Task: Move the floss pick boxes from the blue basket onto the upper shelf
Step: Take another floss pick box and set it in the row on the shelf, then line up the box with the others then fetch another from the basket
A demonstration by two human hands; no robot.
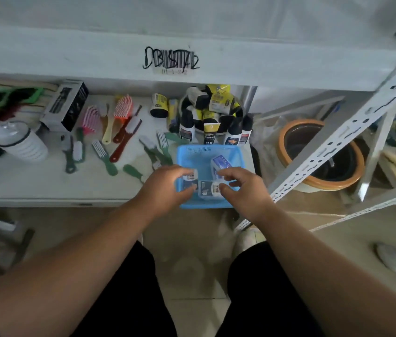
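A: Both hands are reaching down into the blue perforated plastic basket (206, 152), which is sitting at the near right corner of the white lower shelf board (34, 183).

B: And the hands themselves?

A: The left hand (165, 188) is pinching a small white floss pick box with a dark label (190, 178) between thumb and fingers at the basket's left side. The right hand (243, 190) is curling its thumb and fingers around a clear floss pick box lying flat (210, 189); whether it is gripping or only touching, I cannot tell. A third, blue-and-white floss pick box (220, 164) is leaning against the basket's far right wall.

B: What is lying around it?

A: Left of the basket, green-handled brushes (104, 156) are scattering across the board, with red-handled ones (124, 138) and pink bristle brushes (92, 119) farther back. Just beyond the basket, black-capped white bottles (186, 127) are crowding together. A black-and-white carton (67, 105) is sitting far left.

B: And overhead?

A: The white upper shelf edge (70, 57) is running across, carrying a barcode sticker (171, 62). To the right, a slotted white metal upright (343, 137) is slanting past an orange-rimmed pot (296, 127) standing on the tan floor (192, 239).
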